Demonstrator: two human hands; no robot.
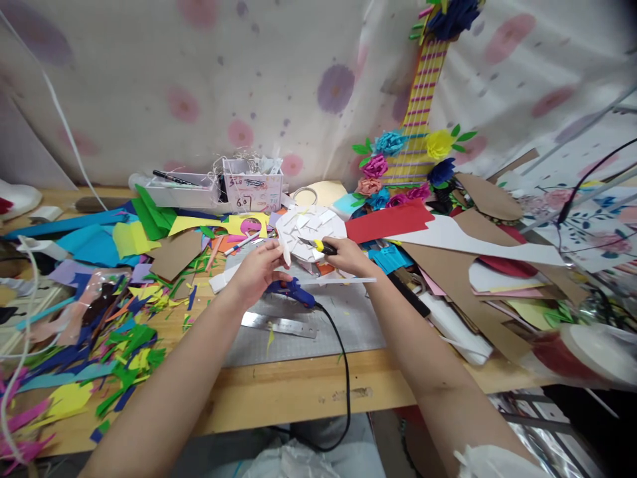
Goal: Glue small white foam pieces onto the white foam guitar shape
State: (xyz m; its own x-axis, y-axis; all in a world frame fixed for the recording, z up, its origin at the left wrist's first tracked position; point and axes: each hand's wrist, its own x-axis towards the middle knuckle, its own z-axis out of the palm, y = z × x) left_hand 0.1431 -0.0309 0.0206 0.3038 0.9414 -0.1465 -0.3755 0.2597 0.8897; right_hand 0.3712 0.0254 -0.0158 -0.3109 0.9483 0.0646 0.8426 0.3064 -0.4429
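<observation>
Near the middle of the table, my left hand (259, 271) pinches a small white strip (285, 251) at the left edge of a round white paper piece (318, 224) covered with white scraps. My right hand (344, 255) is closed around a yellow and black cutter (323, 247), whose blade points left over the white piece. Below my hands lies a blue glue gun (292, 291) with a black cord. A metal ruler (279, 324) rests on the grey cutting mat (328, 335).
Colourful paper scraps (129, 352) cover the left side. White boxes (253, 186) stand at the back. A yellow paper guitar (423, 99) with flowers leans behind. Cardboard (448, 279), red paper (391, 222) and a tape roll (592, 352) lie right.
</observation>
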